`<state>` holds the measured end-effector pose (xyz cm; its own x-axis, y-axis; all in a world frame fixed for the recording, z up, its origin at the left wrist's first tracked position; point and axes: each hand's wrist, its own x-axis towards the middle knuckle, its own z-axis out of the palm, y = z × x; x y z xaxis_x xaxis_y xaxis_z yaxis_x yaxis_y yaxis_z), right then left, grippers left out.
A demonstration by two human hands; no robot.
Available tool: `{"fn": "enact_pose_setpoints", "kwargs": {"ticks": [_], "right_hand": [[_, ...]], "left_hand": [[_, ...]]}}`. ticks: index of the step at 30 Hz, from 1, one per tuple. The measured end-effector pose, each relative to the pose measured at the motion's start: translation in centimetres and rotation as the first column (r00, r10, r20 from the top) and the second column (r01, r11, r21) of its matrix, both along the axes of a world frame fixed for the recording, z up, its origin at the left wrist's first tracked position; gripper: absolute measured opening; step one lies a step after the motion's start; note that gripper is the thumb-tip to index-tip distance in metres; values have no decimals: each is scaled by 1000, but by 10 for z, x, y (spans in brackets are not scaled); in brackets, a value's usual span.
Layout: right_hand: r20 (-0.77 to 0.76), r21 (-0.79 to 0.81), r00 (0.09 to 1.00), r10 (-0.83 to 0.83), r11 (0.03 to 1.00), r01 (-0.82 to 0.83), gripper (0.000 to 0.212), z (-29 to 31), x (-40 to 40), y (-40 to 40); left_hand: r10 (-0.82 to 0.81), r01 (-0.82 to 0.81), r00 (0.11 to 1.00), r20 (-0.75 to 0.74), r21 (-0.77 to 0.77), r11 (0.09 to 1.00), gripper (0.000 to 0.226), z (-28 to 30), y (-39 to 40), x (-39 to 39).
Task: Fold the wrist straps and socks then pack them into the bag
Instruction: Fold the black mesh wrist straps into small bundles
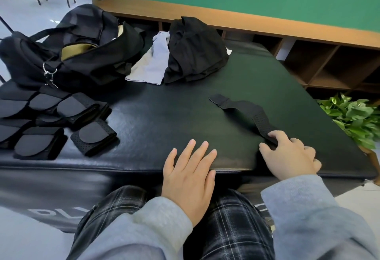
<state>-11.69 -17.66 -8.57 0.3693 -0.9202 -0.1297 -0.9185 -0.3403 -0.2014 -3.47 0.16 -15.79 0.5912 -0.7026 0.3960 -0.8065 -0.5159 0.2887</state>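
Pinching the near end of an unfolded wrist strap (pixel 244 113) between thumb and curled fingers, the right hand (pixel 292 157) sat at about 4 o'clock on the black padded bench (pixel 164 115), close to its front edge. The strap ran from that grip up toward 1 o'clock, lying loose and humped in the middle, its rounded far tab flat on the pad. The left hand (pixel 191 175) lay at 6 o'clock with fingers straight and slightly spread, holding nothing and well apart from the strap. At 9 o'clock a cluster of folded wrist straps (pixel 51 122) lay packed side by side, some touching. At 11 o'clock the black bag (pixel 72 54) stood open, showing a tan lining, and at 12 o'clock a pale grey cloth (pixel 150 62) lay against a heap of black fabric (pixel 195 52); whether either was a sock could not be told. The likeliest trouble, as I judged it, was the hump: folding with only 1 hand on the strap could leave it twisted or uneven, so its hook tab might miss its mate. Dragging it toward the front edge could also let the gripped end slip off the bench. Sweeping the left hand toward 9 o'clock might knock the finished folds open.
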Motion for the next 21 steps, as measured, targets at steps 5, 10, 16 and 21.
{"fn": "enact_pose_setpoints", "kwargs": {"ticks": [5, 10, 16, 21], "right_hand": [[-65, -106, 997, -36, 994, 29, 61, 3, 1, 0], [-87, -145, 996, -7, 989, -6, 49, 3, 0, -3], [-27, -81, 994, 105, 991, -107, 48, 5, 2, 9], [30, -137, 965, 262, 957, -256, 53, -2, 11, 46]], "left_hand": [[-16, 16, 1000, 2, -15, 1000, 40, -2, 1, -1], [-15, 15, 1000, 7, -30, 999, 40, -1, 1, 1], [-14, 14, 1000, 0, -34, 999, 40, -1, 1, 0], [-22, 19, 999, -37, -73, 997, 42, -2, 1, 0]]}}
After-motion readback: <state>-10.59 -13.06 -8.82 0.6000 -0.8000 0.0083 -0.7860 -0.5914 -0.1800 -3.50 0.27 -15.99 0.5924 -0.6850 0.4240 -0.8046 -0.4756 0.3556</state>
